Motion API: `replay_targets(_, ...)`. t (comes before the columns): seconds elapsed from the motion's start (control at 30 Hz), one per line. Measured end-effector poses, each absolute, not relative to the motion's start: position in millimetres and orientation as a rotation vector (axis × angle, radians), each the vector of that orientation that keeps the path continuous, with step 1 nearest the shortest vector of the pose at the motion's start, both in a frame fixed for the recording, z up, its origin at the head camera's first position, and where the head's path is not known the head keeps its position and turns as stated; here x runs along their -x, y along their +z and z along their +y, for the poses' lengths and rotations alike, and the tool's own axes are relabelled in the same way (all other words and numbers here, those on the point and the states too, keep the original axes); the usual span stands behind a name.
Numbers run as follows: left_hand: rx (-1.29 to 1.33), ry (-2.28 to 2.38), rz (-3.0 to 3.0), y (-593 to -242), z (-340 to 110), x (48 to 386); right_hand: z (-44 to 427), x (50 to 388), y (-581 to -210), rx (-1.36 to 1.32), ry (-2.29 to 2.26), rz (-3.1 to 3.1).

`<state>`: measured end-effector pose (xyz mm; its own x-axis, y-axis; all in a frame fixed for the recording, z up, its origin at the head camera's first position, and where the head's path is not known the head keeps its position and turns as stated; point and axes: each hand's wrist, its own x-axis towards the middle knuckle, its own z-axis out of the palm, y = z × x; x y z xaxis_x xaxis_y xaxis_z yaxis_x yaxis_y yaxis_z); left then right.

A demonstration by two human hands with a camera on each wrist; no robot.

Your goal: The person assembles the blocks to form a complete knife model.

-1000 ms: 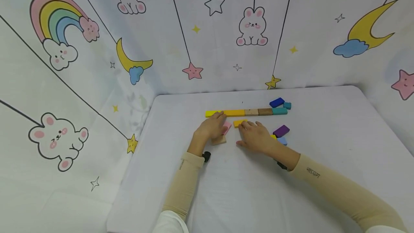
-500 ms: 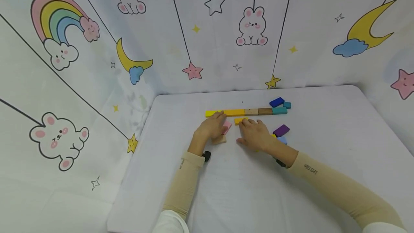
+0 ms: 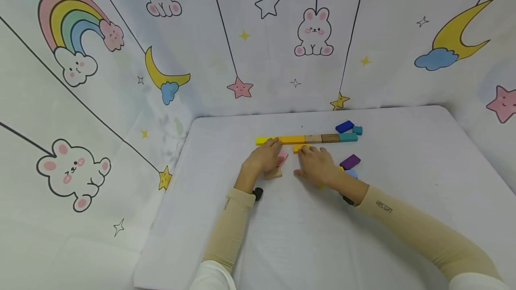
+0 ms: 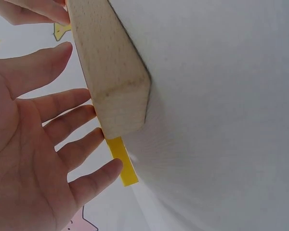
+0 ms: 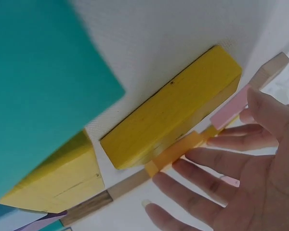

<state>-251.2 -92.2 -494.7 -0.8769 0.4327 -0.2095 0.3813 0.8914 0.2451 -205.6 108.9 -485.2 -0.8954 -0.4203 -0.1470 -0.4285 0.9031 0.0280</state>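
A row of blocks runs along the table: yellow (image 3: 263,140), orange (image 3: 293,140), light wood (image 3: 313,138), brown (image 3: 330,138) and teal (image 3: 348,137). At its left end, my left hand (image 3: 262,158) rests its extended fingertips on the row. A loose orange block (image 3: 297,148) lies just on the near side of the row. The fingertips of my right hand (image 3: 318,167) touch that block, fingers extended and thumb apart, as the right wrist view shows. Between the hands are a pink block (image 3: 284,158) and a pale wooden block (image 3: 273,173), partly covered by the left hand.
Right of my right hand lie a purple block (image 3: 350,161), a light blue block (image 3: 352,173) and yellow ones partly hidden by the arm. Behind the row's right end sit a dark blue block (image 3: 344,126) and a small teal block (image 3: 357,130). A printed cloth hangs behind the table.
My right hand has slid the loose orange block away from me and slightly right, closer to the row. The left hand stays in place.
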Motion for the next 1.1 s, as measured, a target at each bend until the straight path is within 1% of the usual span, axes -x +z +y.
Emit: replay_targets(1.1,-0.635,0.271,2.800,-493.0,-91.7,251.1,105.8,210.8,-486.3,0.632,0.133,2.927)
